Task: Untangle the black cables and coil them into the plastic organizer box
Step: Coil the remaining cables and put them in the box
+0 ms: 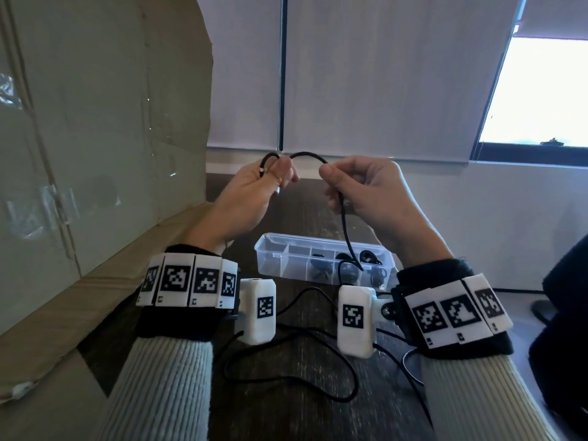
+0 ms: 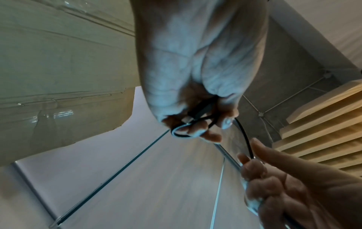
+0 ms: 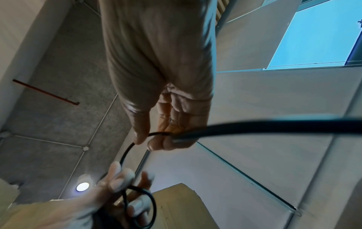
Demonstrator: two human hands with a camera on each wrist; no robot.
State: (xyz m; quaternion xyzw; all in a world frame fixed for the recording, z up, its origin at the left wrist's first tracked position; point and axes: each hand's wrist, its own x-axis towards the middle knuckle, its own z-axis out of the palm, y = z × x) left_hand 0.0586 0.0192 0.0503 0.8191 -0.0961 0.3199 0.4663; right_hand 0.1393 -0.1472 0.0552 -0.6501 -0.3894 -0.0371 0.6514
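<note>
Head view shows a dark wood tabletop (image 1: 286,415) with cardboard (image 1: 95,138) leaning on the left, white blinds and a window behind. Both hands are raised over the clear organizer box (image 1: 276,249). Left hand (image 1: 251,192) pinches a small coiled loop of the black cable (image 1: 313,156); right hand (image 1: 366,189) has its grip pinched on the cable further along, rest trailing down to the tabletop.

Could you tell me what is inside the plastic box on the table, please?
The box holds coiled black cables in its right compartments; the left ones look empty. Its near right corner is hidden behind the right wrist.
</note>
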